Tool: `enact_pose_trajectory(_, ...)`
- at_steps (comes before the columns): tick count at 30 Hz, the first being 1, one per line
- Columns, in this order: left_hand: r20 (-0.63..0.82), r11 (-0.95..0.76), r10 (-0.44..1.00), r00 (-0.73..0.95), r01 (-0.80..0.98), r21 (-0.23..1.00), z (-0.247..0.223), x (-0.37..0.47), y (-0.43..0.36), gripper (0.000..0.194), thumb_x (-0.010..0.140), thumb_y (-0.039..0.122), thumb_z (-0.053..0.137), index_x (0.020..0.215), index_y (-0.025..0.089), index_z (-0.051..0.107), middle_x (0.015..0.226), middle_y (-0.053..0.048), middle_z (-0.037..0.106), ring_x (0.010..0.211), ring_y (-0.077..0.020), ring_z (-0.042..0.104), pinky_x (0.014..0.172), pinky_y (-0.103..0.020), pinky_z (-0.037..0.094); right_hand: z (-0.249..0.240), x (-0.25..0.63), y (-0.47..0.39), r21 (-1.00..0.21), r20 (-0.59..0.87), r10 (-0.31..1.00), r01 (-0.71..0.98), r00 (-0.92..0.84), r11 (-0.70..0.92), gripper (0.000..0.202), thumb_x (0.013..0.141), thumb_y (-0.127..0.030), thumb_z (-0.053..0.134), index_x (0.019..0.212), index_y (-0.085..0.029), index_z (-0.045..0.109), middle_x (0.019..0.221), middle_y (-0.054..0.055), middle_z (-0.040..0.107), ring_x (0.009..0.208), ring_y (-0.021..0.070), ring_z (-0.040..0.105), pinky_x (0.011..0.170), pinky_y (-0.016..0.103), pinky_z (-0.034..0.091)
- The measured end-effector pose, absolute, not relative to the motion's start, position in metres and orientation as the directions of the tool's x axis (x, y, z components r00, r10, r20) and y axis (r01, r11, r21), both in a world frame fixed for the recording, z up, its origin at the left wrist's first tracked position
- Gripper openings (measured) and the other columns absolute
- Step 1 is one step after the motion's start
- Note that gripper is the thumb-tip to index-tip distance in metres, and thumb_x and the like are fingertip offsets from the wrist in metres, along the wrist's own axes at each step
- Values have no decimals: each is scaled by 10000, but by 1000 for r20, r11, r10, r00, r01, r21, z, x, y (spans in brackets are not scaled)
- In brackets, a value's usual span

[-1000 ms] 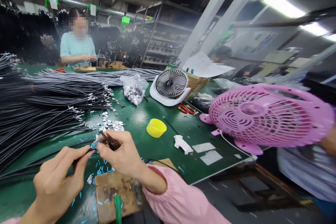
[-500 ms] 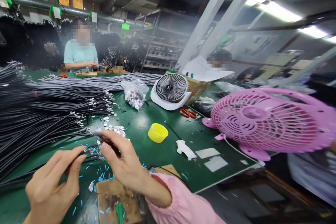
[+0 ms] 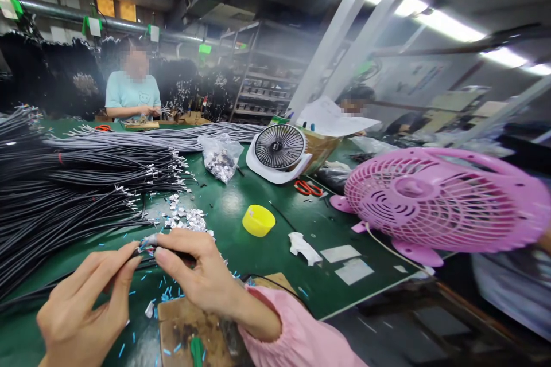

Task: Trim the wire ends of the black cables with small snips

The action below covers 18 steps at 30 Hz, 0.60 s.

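Observation:
My left hand pinches the end of a black cable between thumb and fingertips, at the lower left. Thin coloured wires stick out of that end. Close against it, my right hand has its thumb and forefinger closed on the wires; a dark object, too hidden to name, lies inside its palm. Below the hands, a worn wooden board carries a green-handled tool. Small blue bits are scattered around the board, and crumpled foil pieces lie beyond my fingers.
Bundles of black cables fill the left of the green table. A yellow ring, a white fan, orange scissors and a pink fan stand to the right. Across the table a person handles wires.
My right hand has come down and left, and its thumb and forefinger have closed on the wires at the cable end. My left hand keeps its pinch, nearly in place.

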<state>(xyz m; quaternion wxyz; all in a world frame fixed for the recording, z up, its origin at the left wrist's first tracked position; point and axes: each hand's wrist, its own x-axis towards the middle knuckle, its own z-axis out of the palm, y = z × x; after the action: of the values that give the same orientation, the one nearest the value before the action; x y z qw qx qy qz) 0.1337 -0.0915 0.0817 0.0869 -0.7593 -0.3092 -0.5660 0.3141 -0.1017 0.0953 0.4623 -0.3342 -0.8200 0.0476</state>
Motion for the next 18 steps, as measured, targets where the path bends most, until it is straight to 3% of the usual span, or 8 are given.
enact_pose_trajectory(4,923,-779,349,162,598,189,79,133,-90,163,941,114,691,1024,241,751,781,72,796,621,-77,720,700,-200,547,95,314,-102,-377,713,601,525,-361,763,240,971,-236,513,748,-208,594,737,12,634,604,144,486,545,275,375)
enact_pose_trajectory(10,943,-707,250,222,707,21,76,131,-89,171,956,153,691,1099,223,754,792,39,806,575,-99,721,567,-230,523,95,313,-104,-357,712,612,573,-344,737,304,1003,-240,486,733,-197,618,716,12,628,586,135,476,528,265,373)
enact_pose_trajectory(14,920,-680,374,117,709,186,74,128,-92,112,964,264,677,1022,310,762,790,82,811,554,-104,718,515,-236,522,93,313,-105,-335,722,615,617,-317,712,324,1009,-270,492,742,-194,659,717,26,635,599,146,498,541,271,387)
enact_pose_trajectory(18,866,-724,488,109,605,332,86,130,-91,143,969,343,631,907,303,753,683,88,775,516,-110,702,510,-206,533,91,312,-106,-371,705,651,637,-281,676,358,1034,-257,483,748,-195,689,703,30,635,597,150,513,536,265,385)
